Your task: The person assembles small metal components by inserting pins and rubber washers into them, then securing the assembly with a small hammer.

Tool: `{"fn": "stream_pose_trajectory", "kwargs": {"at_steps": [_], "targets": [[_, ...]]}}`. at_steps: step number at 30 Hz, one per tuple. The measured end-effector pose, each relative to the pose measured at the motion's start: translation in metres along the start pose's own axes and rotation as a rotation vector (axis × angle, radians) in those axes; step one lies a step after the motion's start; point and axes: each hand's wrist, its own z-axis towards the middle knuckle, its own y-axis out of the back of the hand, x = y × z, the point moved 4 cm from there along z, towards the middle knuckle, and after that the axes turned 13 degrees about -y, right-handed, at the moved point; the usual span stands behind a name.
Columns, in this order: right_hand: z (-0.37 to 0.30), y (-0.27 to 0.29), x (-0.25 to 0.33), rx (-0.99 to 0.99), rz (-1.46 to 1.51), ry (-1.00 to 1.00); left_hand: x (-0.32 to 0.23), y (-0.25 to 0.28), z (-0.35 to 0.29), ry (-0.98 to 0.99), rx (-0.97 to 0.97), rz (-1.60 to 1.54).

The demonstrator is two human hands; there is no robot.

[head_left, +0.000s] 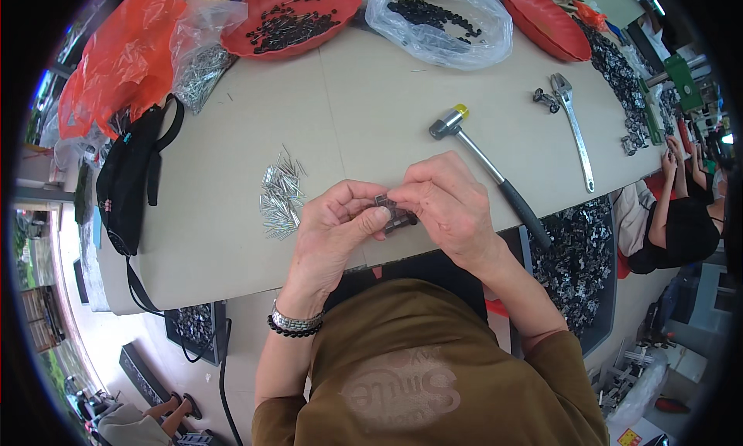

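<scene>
Head view: clear bag point(441, 24) of dark parts at table point(371, 113) far edge, orange bag point(116, 59) at far left corner. Left hand point(337, 225) and right hand point(449, 206), both closed, pinch small dark part point(395, 214) at near edge, beside metal pins point(280, 194).

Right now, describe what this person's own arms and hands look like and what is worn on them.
Both hands are bare, no gloves. The left hand has a silver metal watch band and a black bead bracelet at its wrist. The right hand wears nothing. Olive-brown sleeves cover only the upper arms.
</scene>
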Motion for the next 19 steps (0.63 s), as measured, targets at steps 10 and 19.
{"fn": "stream_pose_trajectory", "kwargs": {"at_steps": [10, 19], "targets": [[-0.007, 0.0, -0.014, 0.093, 0.363, -0.393, 0.002, -0.004, -0.006, -0.085, -0.07, 0.098], [-0.018, -0.006, -0.027, 0.307, 0.857, -0.895, 0.002, -0.006, -0.01, -0.211, -0.055, 0.152]]}}
